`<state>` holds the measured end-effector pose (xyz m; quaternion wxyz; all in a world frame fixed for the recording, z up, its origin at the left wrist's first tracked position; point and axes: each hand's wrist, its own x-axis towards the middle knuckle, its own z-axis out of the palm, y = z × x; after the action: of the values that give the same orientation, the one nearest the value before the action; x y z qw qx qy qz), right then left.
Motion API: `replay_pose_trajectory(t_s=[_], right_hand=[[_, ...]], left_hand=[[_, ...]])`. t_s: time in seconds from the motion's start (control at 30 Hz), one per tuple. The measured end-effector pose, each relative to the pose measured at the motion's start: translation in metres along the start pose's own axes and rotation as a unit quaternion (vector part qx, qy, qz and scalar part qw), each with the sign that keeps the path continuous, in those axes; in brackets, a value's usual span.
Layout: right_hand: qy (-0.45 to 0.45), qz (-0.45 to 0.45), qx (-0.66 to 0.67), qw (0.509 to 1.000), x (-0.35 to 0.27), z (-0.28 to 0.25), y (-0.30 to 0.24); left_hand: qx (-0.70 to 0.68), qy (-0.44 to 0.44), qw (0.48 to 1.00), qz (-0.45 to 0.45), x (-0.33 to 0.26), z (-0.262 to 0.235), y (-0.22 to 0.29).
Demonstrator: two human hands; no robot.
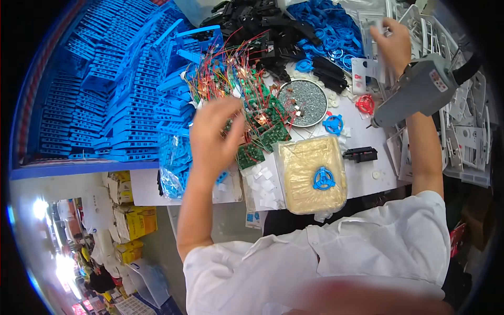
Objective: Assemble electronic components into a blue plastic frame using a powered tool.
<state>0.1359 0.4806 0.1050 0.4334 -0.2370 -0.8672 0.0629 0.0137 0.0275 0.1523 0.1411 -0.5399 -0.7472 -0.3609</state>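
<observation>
Hands: left hand [212,134] hovered blurred, fingers loosely curled, over the green circuit boards [260,123]; whether it pinched one I could not tell. Right hand [392,44] reached far beyond the boards, fingers closed on a grey-white plastic frame [370,26].
Boards: heaped left of the round screw dish [303,102], their red and green wires [220,65] tangled.
Doing it well: I judged lifting one board slowly would spare the wires.
Around the dish: yellow pad [312,173] with blue wheel [324,178] below it; grey power screwdriver [415,94] to its right.
In the way: blue trays [121,94] crowded the worktop [367,176] left of the boards.
</observation>
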Motion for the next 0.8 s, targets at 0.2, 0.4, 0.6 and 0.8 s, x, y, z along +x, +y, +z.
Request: replay_pose_trajectory(t_s=[0.2,0.4,0.6,0.8], right_hand=[[0.039,0.058,0.289,0.955,0.004,-0.008,0.048],[0.084,0.357,0.607,0.705,-0.016,-0.072,-0.002],[0.088,0.391,0.632,0.663,-0.033,-0.068,0.001],[0.177,0.371,0.632,0.657,-0.073,-0.127,0.042]], left_hand=[[0.135,0.134,0.971,-0.146,0.095,-0.013,-0.116],[0.297,0.023,0.903,-0.309,0.082,-0.073,-0.223],[0.312,0.026,0.949,-0.037,0.127,-0.035,-0.252],[0.365,-0.077,0.909,-0.186,0.182,-0.025,-0.227]])
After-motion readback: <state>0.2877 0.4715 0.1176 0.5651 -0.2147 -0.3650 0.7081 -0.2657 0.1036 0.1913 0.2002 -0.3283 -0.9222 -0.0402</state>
